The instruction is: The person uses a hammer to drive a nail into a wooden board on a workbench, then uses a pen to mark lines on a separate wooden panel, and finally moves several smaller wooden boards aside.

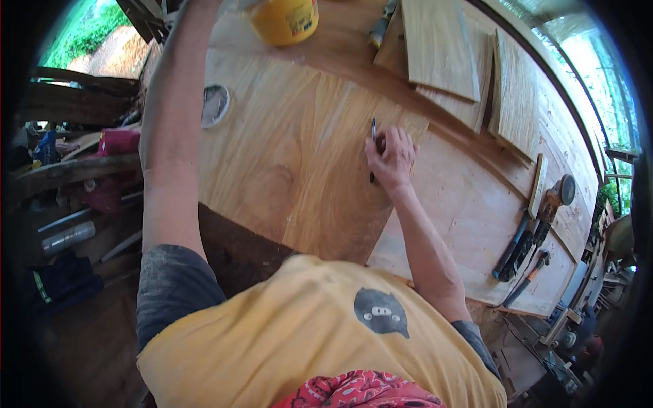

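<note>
Plainly, a Dark Pen in the Right Grip

The right grip is curled around a dark pen, which sits over the right part of a broad wooden board. One end of the pen points away from the person and the other shows below the thumb (whether either end touches the wood is hard to tell). The left forearm reaches forward over the left side of the board and runs out at the upper edge, so I cannot tell whether the left grip is released or grasping something.

The board lies on a pale wooden surface, its near edge close to the person's yellow shirt. A round, white-rimmed lid or dish lies at the board's left side, just beside the forearm. Beyond the board stands a yellow bucket, cut off by the upper edge. To its right lies a slim tool, and farther right are several loose planks, some overlapping. A blue-and-black tool rests toward the right end of the surface, with a hammer-like tool just beside it.
</note>
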A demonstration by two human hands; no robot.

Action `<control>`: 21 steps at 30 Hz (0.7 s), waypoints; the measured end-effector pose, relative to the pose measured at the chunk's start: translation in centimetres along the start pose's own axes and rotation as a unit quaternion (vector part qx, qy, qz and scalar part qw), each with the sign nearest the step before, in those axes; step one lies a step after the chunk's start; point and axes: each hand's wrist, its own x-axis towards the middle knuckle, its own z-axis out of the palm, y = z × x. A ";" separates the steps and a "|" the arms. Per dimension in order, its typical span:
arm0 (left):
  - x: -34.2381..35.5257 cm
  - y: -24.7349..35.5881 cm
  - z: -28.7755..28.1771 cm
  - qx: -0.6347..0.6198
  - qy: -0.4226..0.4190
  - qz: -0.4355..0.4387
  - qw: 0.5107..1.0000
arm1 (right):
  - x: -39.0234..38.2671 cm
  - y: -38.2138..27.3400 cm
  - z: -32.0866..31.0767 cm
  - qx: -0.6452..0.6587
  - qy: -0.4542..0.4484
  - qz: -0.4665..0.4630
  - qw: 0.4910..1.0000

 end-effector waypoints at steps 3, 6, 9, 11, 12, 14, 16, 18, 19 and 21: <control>-10.6 3.9 -0.5 -0.030 0.015 0.056 0.998 | 0.4 0.1 0.3 -0.004 0.014 -0.018 1.000; -24.9 6.9 4.0 0.166 0.071 -0.015 0.983 | 0.7 0.0 0.4 0.001 0.011 -0.024 1.000; -35.7 5.6 9.6 0.256 0.034 -0.011 0.966 | 0.7 0.7 1.0 -0.013 0.019 -0.022 0.999; -40.6 5.3 11.4 0.277 0.038 -0.064 0.958 | 0.5 0.6 0.8 -0.008 0.017 -0.027 0.999; -42.0 5.2 11.9 0.294 0.039 -0.112 0.949 | 0.4 0.7 0.9 -0.005 0.011 -0.031 0.999; -43.4 4.6 12.7 0.319 0.029 -0.140 0.937 | 0.4 0.9 1.0 -0.026 0.017 -0.030 0.999; -43.6 3.9 12.9 0.342 0.017 -0.166 0.925 | 0.2 0.8 1.1 -0.021 0.010 -0.031 0.999; -43.0 3.0 13.1 0.391 -0.019 -0.178 0.903 | 0.1 0.7 1.0 -0.020 0.006 -0.025 0.999; -42.9 2.7 13.1 0.390 -0.019 -0.177 0.903 | 0.0 0.7 1.0 -0.020 0.007 -0.025 0.999; -43.0 2.0 13.5 0.435 -0.055 -0.168 0.883 | 0.0 0.7 1.0 -0.019 -0.003 -0.018 1.000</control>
